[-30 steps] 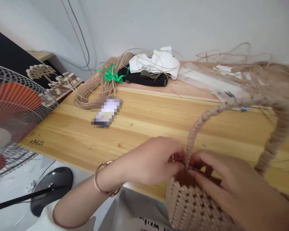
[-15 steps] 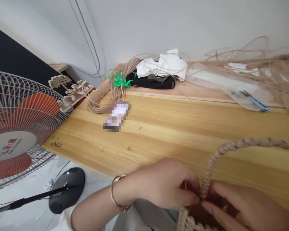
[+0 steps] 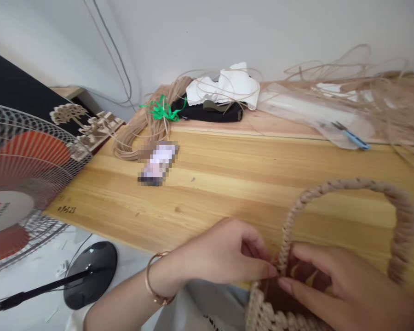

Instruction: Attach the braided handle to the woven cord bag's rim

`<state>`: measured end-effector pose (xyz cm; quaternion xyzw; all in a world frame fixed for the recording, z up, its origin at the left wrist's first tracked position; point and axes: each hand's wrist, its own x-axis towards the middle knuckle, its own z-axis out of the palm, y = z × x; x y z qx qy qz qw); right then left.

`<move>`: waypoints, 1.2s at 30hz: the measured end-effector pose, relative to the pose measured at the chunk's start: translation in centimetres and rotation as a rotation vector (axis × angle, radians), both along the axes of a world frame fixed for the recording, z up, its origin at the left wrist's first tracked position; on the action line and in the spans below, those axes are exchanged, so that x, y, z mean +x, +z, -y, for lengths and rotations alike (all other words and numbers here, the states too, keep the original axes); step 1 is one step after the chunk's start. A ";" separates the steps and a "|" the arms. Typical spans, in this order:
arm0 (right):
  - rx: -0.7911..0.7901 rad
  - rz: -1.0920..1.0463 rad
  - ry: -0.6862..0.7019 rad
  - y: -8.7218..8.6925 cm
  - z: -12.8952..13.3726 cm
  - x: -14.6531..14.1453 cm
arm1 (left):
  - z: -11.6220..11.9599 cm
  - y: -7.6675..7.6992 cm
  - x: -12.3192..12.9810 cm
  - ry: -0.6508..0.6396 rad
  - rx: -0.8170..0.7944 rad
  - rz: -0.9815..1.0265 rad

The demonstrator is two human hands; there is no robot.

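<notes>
Woven basket (image 3: 272, 312): tan, plaited in thick cord-like strands with a knobbly, beaded texture; upright at the near edge of the worktop (image 3: 227, 184), only its upper rim in view, dark reddish-brown inside. Handle (image 3: 348, 186): braided from the same tan material, standing in a high arch over the mouth, its left foot joining the rim and its right side running down toward the far rim.

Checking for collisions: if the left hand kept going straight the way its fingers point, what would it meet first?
The left hand points rightward; it already meets the braided handle at the basket rim, with the right hand just beyond.
</notes>
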<state>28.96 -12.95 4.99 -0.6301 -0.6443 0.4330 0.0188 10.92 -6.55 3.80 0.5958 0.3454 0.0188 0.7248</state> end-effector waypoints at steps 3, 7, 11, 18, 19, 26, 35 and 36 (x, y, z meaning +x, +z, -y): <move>0.002 -0.014 -0.037 0.6 0.0 -0.4 | 0.1 0.5 -0.1 0.030 0.012 -0.034; 0.034 0.009 -0.065 1.1 0.7 -0.6 | 0.5 1.5 -0.3 -0.033 0.076 -0.105; 0.056 0.064 -0.089 1.0 1.2 -0.7 | 1.4 2.5 -0.7 -0.072 0.114 -0.201; 0.271 0.121 -0.203 0.3 1.0 -1.3 | 2.7 2.1 -1.4 -0.049 0.188 -0.061; 0.280 0.123 -0.213 0.2 1.0 -1.3 | 2.9 1.7 -1.6 -0.049 0.238 -0.009; 0.265 0.077 -0.270 0.9 0.7 -1.1 | 3.9 1.3 -1.4 0.103 0.405 0.136; 0.161 -0.017 -0.217 1.9 0.9 -2.6 | 5.6 2.5 -1.3 0.470 0.146 -0.013; 0.127 -0.014 -0.211 1.8 0.9 -2.7 | 5.6 2.2 -1.5 0.460 0.099 -0.015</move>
